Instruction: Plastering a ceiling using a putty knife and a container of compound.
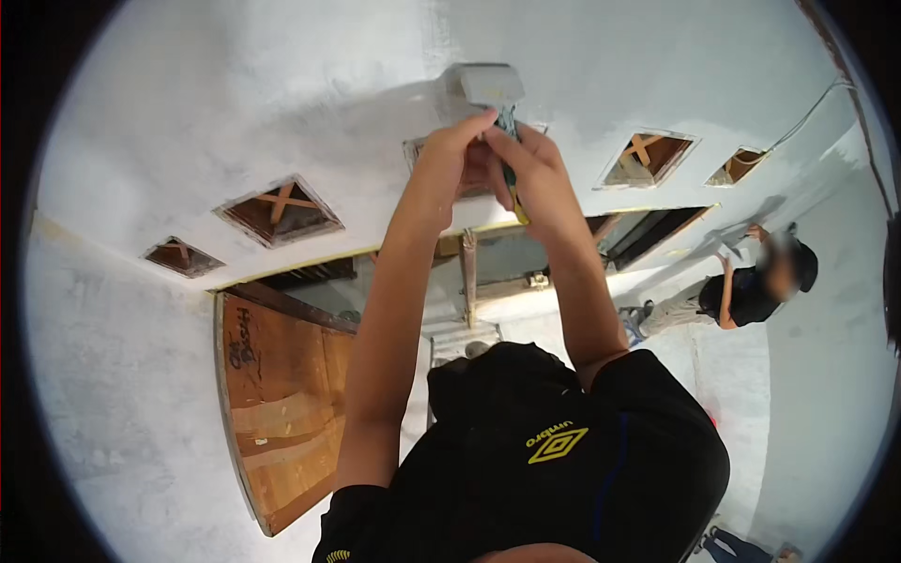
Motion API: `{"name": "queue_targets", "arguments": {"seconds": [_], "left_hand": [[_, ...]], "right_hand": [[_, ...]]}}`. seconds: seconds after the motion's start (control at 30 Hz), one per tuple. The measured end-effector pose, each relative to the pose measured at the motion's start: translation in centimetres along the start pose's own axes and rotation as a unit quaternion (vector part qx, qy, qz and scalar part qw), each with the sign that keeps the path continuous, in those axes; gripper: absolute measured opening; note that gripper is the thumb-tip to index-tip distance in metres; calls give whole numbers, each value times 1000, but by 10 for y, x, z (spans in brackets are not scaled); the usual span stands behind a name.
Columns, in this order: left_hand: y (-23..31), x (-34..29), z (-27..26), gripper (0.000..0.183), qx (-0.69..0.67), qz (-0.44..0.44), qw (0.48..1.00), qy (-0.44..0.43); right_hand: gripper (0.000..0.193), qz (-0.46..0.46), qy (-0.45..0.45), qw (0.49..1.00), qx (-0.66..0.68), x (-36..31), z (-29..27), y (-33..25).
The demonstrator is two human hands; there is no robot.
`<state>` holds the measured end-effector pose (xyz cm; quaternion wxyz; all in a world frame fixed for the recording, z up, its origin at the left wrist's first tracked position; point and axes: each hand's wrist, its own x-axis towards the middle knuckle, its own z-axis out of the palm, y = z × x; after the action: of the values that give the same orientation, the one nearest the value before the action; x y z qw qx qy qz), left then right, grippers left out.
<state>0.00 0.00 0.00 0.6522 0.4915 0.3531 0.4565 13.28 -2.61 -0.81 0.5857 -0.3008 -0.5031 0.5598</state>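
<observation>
Both my arms reach up to the pale grey plastered wall (328,84). My right hand (537,174) is wrapped round the green and yellow handle of a putty knife (493,86), whose wide pale blade is up against or very near the wall. At the neck of the tool, my left hand (449,169) is closed, its fingertips touching just below the blade. Part of the handle is hidden by my fingers. Behind my hands lies a partly covered wall opening (413,150).
Diamond-shaped openings (282,211) with wooden crosspieces line the wall, above a door frame (469,281). A brown wooden door (286,403) stands at the left. At the right a co-worker (751,286) holds a flat tool at the wall. Another person's legs (737,544) show lower right.
</observation>
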Motion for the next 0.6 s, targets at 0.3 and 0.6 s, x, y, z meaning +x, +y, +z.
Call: {"name": "queue_targets", "arguments": {"seconds": [0.3, 0.6], "left_hand": [[74, -1, 24, 51, 101, 162, 982, -15], [-66, 4, -13, 56, 54, 51, 995, 67]], "right_hand": [[23, -148, -38, 986, -62, 31, 18, -41], [20, 39, -32, 999, 6, -12, -19, 62]]}}
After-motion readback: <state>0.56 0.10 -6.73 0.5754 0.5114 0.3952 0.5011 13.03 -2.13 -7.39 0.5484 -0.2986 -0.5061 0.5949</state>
